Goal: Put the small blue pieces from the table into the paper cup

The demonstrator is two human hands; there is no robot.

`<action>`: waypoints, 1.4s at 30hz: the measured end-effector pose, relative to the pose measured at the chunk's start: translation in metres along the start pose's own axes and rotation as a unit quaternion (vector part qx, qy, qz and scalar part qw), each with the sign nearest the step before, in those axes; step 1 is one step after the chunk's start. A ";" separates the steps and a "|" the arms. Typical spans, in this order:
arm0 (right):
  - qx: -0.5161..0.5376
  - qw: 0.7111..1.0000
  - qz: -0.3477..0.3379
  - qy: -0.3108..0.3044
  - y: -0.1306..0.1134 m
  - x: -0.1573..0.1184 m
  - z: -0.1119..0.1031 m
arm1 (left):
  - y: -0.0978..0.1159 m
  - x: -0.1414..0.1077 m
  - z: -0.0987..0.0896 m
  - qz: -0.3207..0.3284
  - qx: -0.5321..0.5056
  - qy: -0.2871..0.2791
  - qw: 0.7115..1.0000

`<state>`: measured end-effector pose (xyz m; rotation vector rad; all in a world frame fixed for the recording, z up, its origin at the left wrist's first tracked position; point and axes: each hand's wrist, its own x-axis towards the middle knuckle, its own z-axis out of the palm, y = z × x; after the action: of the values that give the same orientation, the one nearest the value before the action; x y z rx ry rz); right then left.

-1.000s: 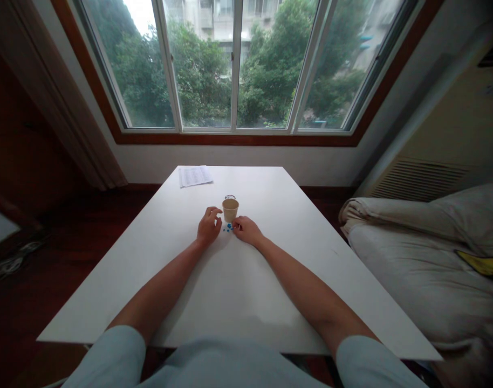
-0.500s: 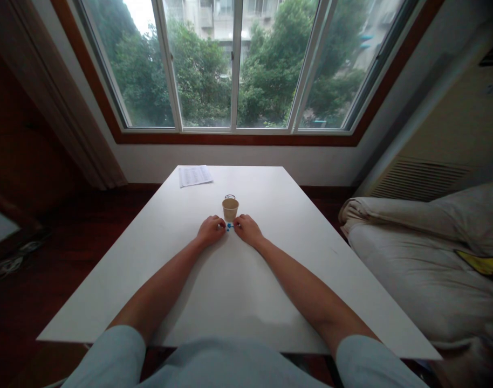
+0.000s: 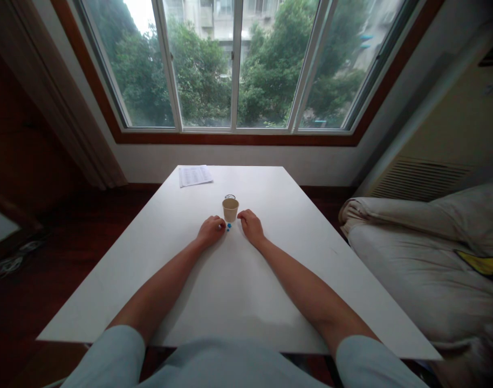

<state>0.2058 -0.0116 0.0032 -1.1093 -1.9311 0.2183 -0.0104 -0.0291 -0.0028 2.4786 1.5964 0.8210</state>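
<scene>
A tan paper cup point(image 3: 230, 210) stands upright on the white table point(image 3: 230, 280). Small blue pieces point(image 3: 229, 227) lie on the tabletop just in front of it. My left hand point(image 3: 212, 230) rests at the left of these pieces, its fingers curled together; whatever they hold is too small to make out. Beside the cup's right side is my right hand point(image 3: 251, 226), thumb and fingertips pinched close to the cup's wall, and any item between them is hidden. A thin dark-rimmed round object point(image 3: 230, 196) shows partly behind the cup.
Printed paper sheets point(image 3: 195, 175) lie at the table's far left corner. Beyond the table's far edge are a wall and a window point(image 3: 234, 70). A bed or couch with pale covers point(image 3: 424, 258) stands at the right, and cables point(image 3: 12, 264) lie on the floor at the left.
My right hand has moved slightly right and up, away from the blue pieces and towards the cup's side. The left hand has stayed in place.
</scene>
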 end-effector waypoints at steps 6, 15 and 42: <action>0.009 0.999 -0.012 0.043 -0.001 0.000 0.000 | 0.002 0.000 -0.002 -0.007 -0.007 0.008 1.000; -0.020 0.995 -0.079 0.052 -0.009 0.003 -0.004 | 0.003 -0.001 -0.005 -0.008 -0.022 -0.002 1.000; 0.006 0.997 -0.046 0.056 -0.013 0.004 -0.007 | 0.008 -0.002 -0.010 0.002 -0.019 -0.005 1.000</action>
<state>0.2023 -0.0179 0.0159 -0.9999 -1.8727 0.1142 -0.0092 -0.0367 0.0073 2.4562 1.5592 0.8313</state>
